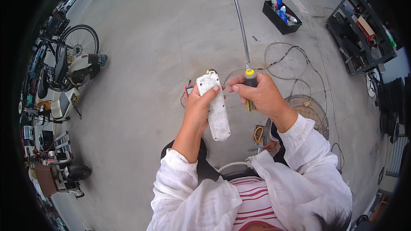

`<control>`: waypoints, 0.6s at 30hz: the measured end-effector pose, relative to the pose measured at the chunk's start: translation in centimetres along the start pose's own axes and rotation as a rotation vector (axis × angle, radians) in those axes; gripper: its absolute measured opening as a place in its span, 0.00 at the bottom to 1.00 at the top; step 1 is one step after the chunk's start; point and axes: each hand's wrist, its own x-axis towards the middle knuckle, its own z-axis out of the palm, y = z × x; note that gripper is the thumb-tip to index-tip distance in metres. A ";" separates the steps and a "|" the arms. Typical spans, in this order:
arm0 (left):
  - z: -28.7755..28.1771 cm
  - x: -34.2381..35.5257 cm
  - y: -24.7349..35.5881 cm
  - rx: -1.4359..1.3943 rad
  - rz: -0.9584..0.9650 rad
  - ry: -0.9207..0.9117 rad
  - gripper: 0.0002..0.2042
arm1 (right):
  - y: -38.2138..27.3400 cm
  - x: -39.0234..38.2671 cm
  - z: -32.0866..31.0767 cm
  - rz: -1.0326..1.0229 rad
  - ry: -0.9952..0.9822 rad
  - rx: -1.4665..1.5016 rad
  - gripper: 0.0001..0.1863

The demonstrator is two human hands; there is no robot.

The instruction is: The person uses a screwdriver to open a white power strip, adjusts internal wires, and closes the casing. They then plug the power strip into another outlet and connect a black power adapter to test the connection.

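My left hand [199, 105] is closed around a long, scuffed white power strip [219, 117], thumb across its face. Dark screw holes run along the side turned up. In my right hand [263, 94] is a long screwdriver [242, 30] with a yellow and black handle; its steel shaft points up and away from me. The thumb and forefinger of that hand come close together near the strip's right edge; whether they pinch something small I cannot make out. A red-edged meter [189, 90] lies partly hidden behind my left hand.
Pliers with orange and red handles [259, 136] lie by my lap. A coiled cable [295, 47] crosses the concrete near a round manhole cover [310, 111]. A black bin [278, 20] of bottles and a dark shelf cart [364, 34] stand right; parked scooters [83, 68] line the left.
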 end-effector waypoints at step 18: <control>2.3 -0.3 -2.6 0.271 0.096 -0.078 0.18 | 3.0 -1.2 -2.3 -0.041 0.068 0.103 0.08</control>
